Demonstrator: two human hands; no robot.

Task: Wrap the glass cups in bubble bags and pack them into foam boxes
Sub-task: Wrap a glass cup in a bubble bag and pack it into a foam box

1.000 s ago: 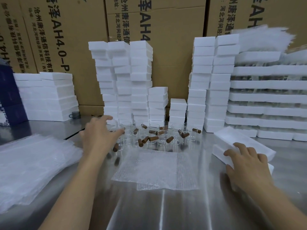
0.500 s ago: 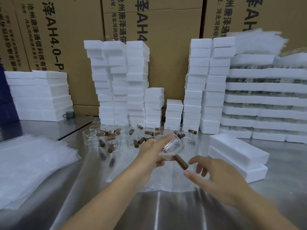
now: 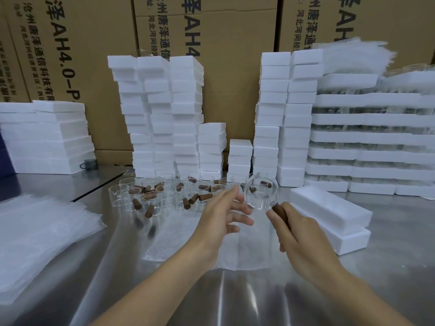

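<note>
On the counter [image 3: 247, 302]: bubble bags [image 3: 40, 234] left, glass cups [image 3: 164, 194] centre, foam boxes [image 3: 329, 215] right; behind, foam stacks [image 3: 160, 114] before cartons [image 3: 235, 67].

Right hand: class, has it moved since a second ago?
Yes. The right hand has come off the foam box and gone left of it, where it grips the brown handle of the glass cup.

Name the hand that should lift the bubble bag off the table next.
Left, most likely. The left hand is open, right above the bubble bag; the right hand grips the glass cup by its brown handle.
</note>
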